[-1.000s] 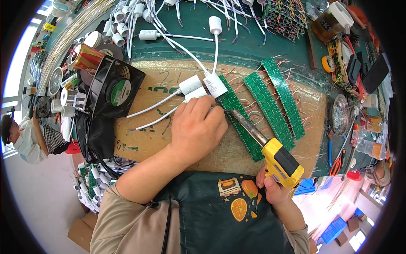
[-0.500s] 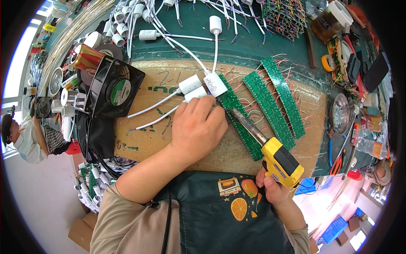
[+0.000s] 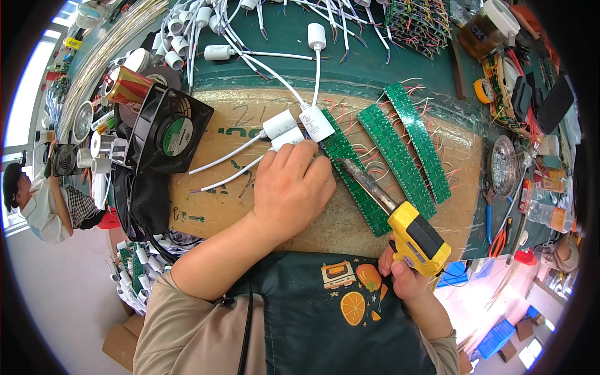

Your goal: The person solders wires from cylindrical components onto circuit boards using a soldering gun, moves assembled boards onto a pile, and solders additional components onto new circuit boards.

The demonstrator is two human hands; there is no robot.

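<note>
My right hand (image 3: pixel 407 280) grips a yellow and black soldering gun (image 3: pixel 420 240). Its dark metal tip reaches the upper part of the leftmost green circuit board strip (image 3: pixel 357 182); whether it touches is hard to tell. Beside that tip, my left hand (image 3: pixel 294 187) is closed, its fingertips bent down at the strip's left edge. Whatever they pinch is hidden. Against its knuckles lies a white cylindrical cap with a cable (image 3: pixel 289 139). Another white cap (image 3: pixel 280 124) lies just above, and a third white cap (image 3: pixel 317 124) rests over the strip's top end.
Two more green board strips (image 3: pixel 397 150) with red and white wires lie to the right on the brown board (image 3: pixel 231 215). A black fan (image 3: pixel 172 131) stands left. White corded caps (image 3: pixel 181 44) pile up at the back. Pliers (image 3: pixel 498 242) lie right. Another person (image 3: pixel 47 200) is far left.
Both hands and the soldering gun hold almost the same position; the gun has shifted very slightly right. The whole view has shifted a little.
</note>
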